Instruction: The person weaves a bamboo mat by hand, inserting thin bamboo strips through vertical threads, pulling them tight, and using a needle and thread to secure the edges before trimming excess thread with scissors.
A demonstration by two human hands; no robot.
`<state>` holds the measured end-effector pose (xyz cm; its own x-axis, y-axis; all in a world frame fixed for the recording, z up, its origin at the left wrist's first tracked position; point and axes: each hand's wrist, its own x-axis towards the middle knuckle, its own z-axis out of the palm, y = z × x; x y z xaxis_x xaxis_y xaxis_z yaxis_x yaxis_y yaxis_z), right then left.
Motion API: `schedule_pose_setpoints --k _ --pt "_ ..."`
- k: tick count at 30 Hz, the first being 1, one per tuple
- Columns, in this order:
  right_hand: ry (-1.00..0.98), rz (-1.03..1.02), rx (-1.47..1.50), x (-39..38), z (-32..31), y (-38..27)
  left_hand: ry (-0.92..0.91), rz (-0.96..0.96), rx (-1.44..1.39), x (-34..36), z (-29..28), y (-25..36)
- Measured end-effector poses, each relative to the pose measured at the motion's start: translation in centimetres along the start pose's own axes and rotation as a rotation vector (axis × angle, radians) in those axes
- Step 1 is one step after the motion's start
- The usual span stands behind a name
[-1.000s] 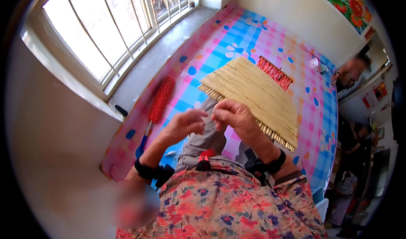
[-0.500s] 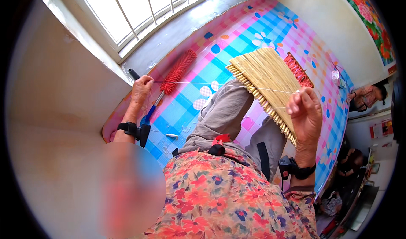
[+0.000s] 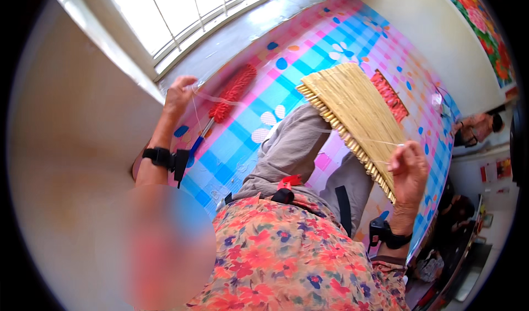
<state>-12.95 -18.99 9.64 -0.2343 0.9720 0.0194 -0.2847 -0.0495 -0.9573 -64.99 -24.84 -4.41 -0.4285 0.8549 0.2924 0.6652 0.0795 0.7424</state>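
Observation:
My left hand [image 3: 181, 95], raised near the windowsill, pinches one end of a white thread [image 3: 386, 143]. Off to the right, my right hand [image 3: 409, 170] has thumb and fingers closed on the same thread, beside the lower corner of a panel of pale straw stalks [image 3: 352, 99]. The stalks lie side by side, their cut ends forming a slanting edge toward me. This panel rests across my grey-trousered legs [image 3: 295, 145]. Between the hands the thread is smeared by motion and seems slack, crossing in front of the panel.
A red fluffy duster [image 3: 234, 93] with a blue handle lies by the left hand. Red strips [image 3: 390, 96] lie behind the panel. A checked, flowered sheet [image 3: 308, 52] spreads beneath. A barred window [image 3: 187, 13] is at upper left; a person [image 3: 476, 129] is at far right.
My right hand has come down and slightly right; my left has risen a little. The thread, taut before, has loosened and blurred. A small white piece on the sheet is no longer visible.

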Motion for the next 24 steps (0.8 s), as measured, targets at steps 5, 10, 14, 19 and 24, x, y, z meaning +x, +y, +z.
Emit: schedule_pose_setpoints --k 5,10,14,19,24 --pt "-0.109 0.168 -0.136 1.5 -0.9 -0.4 -0.339 0.213 0.549 -2.5 4.5 6.8" --pt "-0.248 0.153 -0.100 2.6 -1.7 -2.1 -0.454 0.195 -0.124 -2.2 8.8 22.9" --pt "-0.279 0.173 -0.093 2.5 -1.6 -3.5 -0.738 0.132 -0.764 -3.6 13.3 32.6" --pt "-0.237 0.182 -0.124 2.4 -2.5 -5.4 -0.972 0.048 -0.645 -3.5 16.8 35.7" --pt "-0.269 0.243 -0.041 2.2 -7.2 -5.6 -0.843 0.021 -0.697 -3.9 18.3 37.1"
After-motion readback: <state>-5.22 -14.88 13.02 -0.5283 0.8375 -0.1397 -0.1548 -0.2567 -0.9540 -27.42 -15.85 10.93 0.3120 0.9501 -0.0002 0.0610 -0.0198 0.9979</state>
